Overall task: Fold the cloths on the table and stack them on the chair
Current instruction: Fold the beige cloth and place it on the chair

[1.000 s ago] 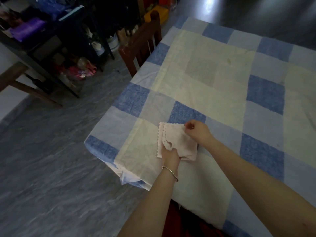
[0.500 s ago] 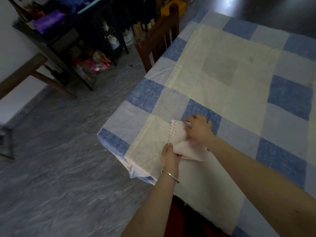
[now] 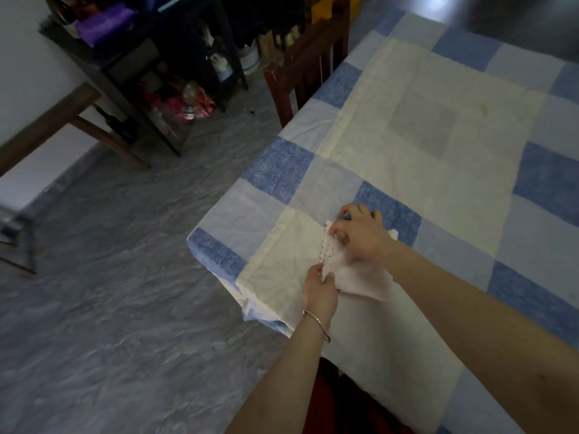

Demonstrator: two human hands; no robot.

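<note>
A small pale pink cloth (image 3: pixel 363 278) with a scalloped left edge lies folded near the table's near left corner. My left hand (image 3: pixel 319 288), a bangle on its wrist, pinches the cloth's near left corner. My right hand (image 3: pixel 360 231) lies over the cloth's far part, its fingers curled and pinching the scalloped edge. The table (image 3: pixel 438 145) wears a blue, white and cream checked tablecloth. A dark wooden chair (image 3: pixel 308 62) stands at the table's far left side; its seat is hidden.
A black shelf unit (image 3: pixel 150 67) crammed with bottles and bags stands at the back left. A wooden bench leg (image 3: pixel 62 120) crosses the left side. Grey marbled floor (image 3: pixel 109 292) spreads left of the table.
The view has shifted left, so table and hands sit further right. My right hand slid from the cloth's far right corner onto its left scalloped edge; my left hand moved to the near left corner.
</note>
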